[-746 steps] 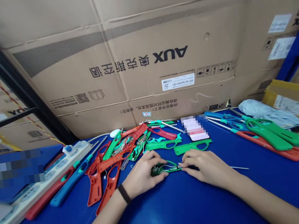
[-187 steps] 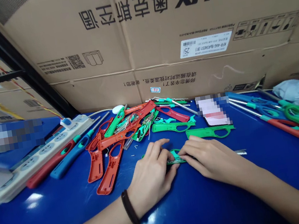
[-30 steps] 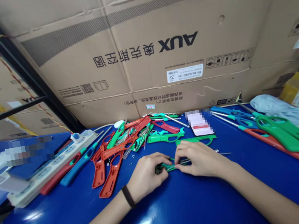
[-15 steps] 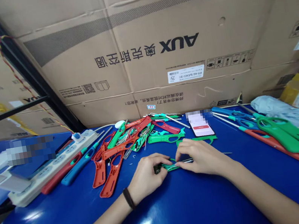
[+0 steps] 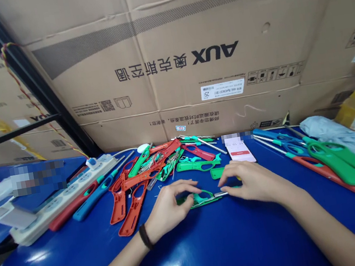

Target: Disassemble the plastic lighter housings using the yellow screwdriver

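My left hand (image 5: 168,207) and my right hand (image 5: 253,181) meet over a green lighter shell (image 5: 200,199) lying on the blue table (image 5: 216,244). My left fingers curl round its handle end. My right fingers pinch the metal tube (image 5: 221,194) that sticks out of the shell toward the right. A black band sits on my left wrist. Just behind my right hand lies another green shell half (image 5: 217,172).
A heap of red and green shell halves (image 5: 143,175) lies behind my left hand. A phone (image 5: 241,152) rests behind my right hand. Finished long lighters (image 5: 333,166) lie at the right, a power strip (image 5: 62,195) at the left. Big cardboard boxes (image 5: 185,59) wall off the back.
My hands have drawn slightly apart, so more of the green shell and its metal tube shows between them. My right hand has shifted right and covers part of the green half behind it.
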The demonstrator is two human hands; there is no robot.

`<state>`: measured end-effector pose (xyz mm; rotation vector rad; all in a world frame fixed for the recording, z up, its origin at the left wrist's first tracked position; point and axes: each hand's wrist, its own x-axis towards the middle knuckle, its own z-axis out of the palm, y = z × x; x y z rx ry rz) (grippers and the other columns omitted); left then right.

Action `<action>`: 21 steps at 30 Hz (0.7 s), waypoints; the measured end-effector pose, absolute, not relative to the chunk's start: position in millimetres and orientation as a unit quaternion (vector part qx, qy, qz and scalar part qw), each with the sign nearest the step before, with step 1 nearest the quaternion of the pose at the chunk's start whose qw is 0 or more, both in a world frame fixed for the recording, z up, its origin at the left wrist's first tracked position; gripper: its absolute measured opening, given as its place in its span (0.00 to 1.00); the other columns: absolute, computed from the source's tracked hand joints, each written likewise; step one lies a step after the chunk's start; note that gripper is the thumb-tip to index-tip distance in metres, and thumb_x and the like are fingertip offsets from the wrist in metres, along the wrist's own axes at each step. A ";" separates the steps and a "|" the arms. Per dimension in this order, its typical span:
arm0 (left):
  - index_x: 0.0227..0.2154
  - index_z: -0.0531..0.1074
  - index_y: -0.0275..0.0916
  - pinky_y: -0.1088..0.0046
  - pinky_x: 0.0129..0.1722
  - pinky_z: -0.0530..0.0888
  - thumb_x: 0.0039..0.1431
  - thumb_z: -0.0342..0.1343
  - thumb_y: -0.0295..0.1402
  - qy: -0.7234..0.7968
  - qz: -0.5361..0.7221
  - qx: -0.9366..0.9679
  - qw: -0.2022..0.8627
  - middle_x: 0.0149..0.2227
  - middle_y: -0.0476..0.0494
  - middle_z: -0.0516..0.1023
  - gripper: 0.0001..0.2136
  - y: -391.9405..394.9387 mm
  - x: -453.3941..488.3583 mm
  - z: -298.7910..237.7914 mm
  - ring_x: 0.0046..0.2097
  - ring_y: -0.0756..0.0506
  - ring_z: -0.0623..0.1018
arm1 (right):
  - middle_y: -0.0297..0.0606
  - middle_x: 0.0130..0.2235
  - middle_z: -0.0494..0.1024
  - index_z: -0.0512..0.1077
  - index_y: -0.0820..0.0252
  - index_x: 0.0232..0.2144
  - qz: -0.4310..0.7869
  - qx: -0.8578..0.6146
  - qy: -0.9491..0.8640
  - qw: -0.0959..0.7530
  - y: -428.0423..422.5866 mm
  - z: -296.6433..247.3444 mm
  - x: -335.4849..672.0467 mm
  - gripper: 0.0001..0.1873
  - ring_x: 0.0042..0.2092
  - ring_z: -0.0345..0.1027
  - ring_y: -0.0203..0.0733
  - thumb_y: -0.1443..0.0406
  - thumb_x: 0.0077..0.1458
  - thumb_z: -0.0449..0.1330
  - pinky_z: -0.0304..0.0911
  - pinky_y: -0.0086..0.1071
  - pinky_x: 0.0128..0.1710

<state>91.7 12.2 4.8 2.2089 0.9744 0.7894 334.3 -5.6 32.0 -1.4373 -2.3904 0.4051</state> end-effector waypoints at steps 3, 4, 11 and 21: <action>0.37 0.77 0.42 0.65 0.51 0.70 0.57 0.53 0.26 0.356 0.294 0.849 0.258 0.46 0.46 0.77 0.09 11.5 88.2 11.7 0.49 0.45 0.75 | 0.34 0.39 0.79 0.77 0.51 0.34 0.149 -0.515 -0.830 0.154 -3.6 32.2 339.7 0.07 0.42 0.71 0.44 0.62 0.53 0.59 0.62 0.34 0.40; 0.38 0.77 0.43 0.65 0.51 0.70 0.57 0.53 0.27 0.345 0.284 0.860 0.245 0.47 0.47 0.77 0.09 10.2 89.0 12.7 0.49 0.46 0.75 | 0.34 0.40 0.79 0.77 0.51 0.35 0.155 -0.513 -0.831 0.149 -3.0 31.3 340.4 0.08 0.42 0.71 0.44 0.61 0.53 0.60 0.62 0.34 0.40; 0.45 0.74 0.46 0.66 0.52 0.70 0.60 0.53 0.28 0.310 0.205 0.911 0.177 0.49 0.49 0.76 0.13 4.1 105.9 -0.8 0.50 0.46 0.75 | 0.33 0.37 0.79 0.77 0.51 0.36 0.193 -0.474 -0.848 0.136 -0.2 22.1 334.8 0.08 0.41 0.71 0.42 0.64 0.54 0.59 0.62 0.32 0.40; 0.44 0.75 0.44 0.69 0.49 0.72 0.59 0.54 0.29 0.299 0.217 0.908 0.196 0.45 0.49 0.78 0.11 12.2 105.8 -5.2 0.47 0.46 0.77 | 0.31 0.32 0.79 0.76 0.54 0.29 0.168 -0.493 -0.844 0.126 -1.4 21.2 328.0 0.03 0.36 0.71 0.40 0.67 0.51 0.62 0.59 0.29 0.33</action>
